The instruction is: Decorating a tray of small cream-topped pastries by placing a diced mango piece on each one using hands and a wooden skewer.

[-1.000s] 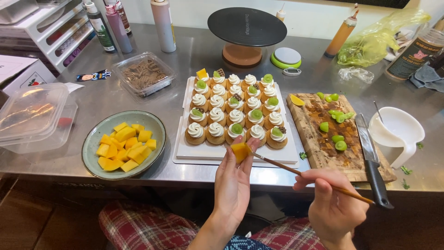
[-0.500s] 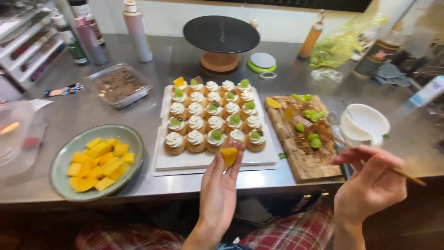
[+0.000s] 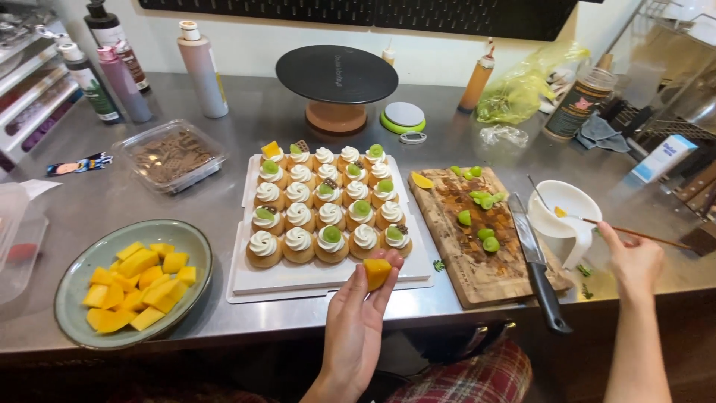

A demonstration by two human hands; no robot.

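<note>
Left hand [image 3: 356, 325]: fingers pinch mango piece [image 3: 376, 272] at front edge of white tray [image 3: 328, 277] | likely soft, slippery, light; hold by sides | right hand [image 3: 634, 261]: fingers clasp chopsticks [image 3: 634, 233] over white bowl [image 3: 567, 205].

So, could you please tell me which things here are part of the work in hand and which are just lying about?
In use:
left hand holding an orange mango cube
right hand holding thin wooden chopsticks
white tray of cream-topped tartlets
grey-green plate of mango chunks

Lying about:
black-handled knife
black cake turntable
squeeze bottles
</note>
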